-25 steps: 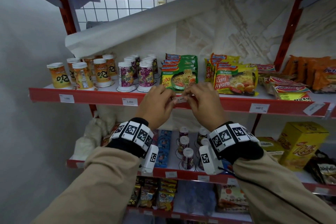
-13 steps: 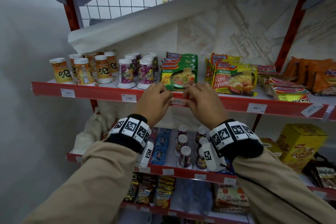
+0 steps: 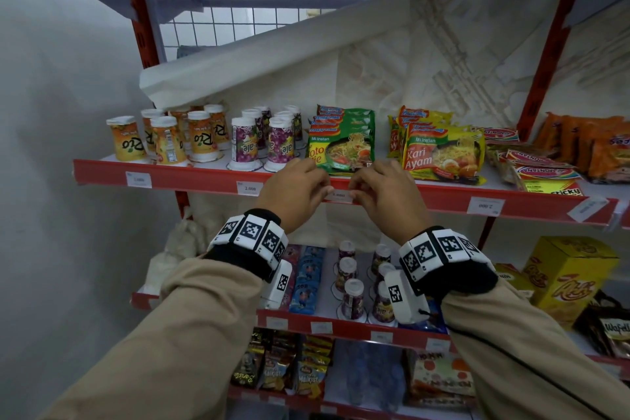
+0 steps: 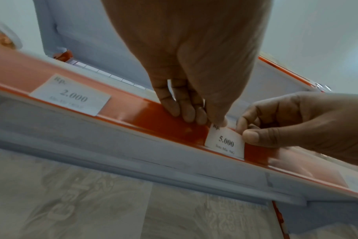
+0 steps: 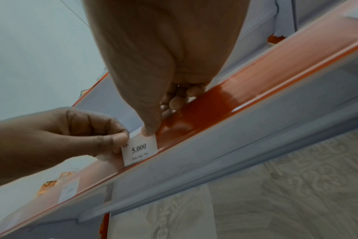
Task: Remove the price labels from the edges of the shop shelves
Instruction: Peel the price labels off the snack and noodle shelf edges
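Observation:
A white price label marked 5.000 [image 3: 339,195] sits in the red edge strip [image 3: 191,177] of the upper shelf. My left hand [image 3: 324,188] pinches its left end and my right hand [image 3: 354,189] pinches its right end. In the left wrist view the label [image 4: 225,142] has my left thumb on its top corner, while the other fingers [image 4: 182,111] rest on the strip. The right wrist view shows the label [image 5: 140,150] held between both hands' thumbs. More labels [image 3: 250,188] [image 3: 138,180] [image 3: 485,206] sit along the same strip.
Drink cups [image 3: 245,143] and noodle packs [image 3: 341,147] [image 3: 443,157] stand right behind the shelf edge. A loose tilted label [image 3: 587,208] hangs at the strip's right end. A lower shelf [image 3: 354,326] with cups and labels lies under my wrists. A grey wall [image 3: 51,181] stands to the left.
Both hands stay at the same 5.000 label, pinching its two ends. The view has shifted slightly. The label remains in the red strip.

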{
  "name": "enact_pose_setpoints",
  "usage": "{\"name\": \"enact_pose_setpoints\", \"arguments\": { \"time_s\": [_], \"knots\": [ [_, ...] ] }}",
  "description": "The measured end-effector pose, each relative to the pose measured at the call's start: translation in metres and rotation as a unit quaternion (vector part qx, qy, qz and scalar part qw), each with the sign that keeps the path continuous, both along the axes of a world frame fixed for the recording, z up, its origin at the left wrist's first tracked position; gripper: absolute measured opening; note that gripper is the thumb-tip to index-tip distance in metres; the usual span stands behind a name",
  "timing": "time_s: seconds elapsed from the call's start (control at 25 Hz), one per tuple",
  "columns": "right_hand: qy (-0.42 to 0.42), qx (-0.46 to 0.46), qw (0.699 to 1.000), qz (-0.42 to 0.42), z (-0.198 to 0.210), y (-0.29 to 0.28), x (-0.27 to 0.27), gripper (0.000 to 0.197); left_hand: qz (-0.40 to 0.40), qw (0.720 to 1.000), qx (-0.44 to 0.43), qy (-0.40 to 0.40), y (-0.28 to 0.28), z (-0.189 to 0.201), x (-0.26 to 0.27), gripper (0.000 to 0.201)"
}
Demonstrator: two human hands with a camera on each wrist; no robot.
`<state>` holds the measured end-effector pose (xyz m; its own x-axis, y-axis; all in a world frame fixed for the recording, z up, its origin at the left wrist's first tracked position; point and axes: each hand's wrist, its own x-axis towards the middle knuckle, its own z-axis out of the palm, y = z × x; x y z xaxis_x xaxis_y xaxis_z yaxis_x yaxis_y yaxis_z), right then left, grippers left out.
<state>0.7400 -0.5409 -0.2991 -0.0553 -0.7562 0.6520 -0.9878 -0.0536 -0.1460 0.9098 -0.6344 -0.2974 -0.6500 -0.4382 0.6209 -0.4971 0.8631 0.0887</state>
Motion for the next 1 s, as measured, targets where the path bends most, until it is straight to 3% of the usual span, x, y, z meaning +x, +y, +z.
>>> {"name": "enact_pose_setpoints", "arguments": {
  "time_s": [0.68,1.0],
  "knots": [
    [-0.028,0.001,0.999,-0.03,0.0,0.002,0.008,0.01,-0.02,0.998,0.008,-0.058,-0.012,0.019,0.007,0.027],
    [-0.034,-0.005,0.999,-0.041,-0.001,0.011,0.004,0.02,-0.051,0.998,-0.027,-0.013,-0.012,0.014,0.011,0.016]
  ]
}}
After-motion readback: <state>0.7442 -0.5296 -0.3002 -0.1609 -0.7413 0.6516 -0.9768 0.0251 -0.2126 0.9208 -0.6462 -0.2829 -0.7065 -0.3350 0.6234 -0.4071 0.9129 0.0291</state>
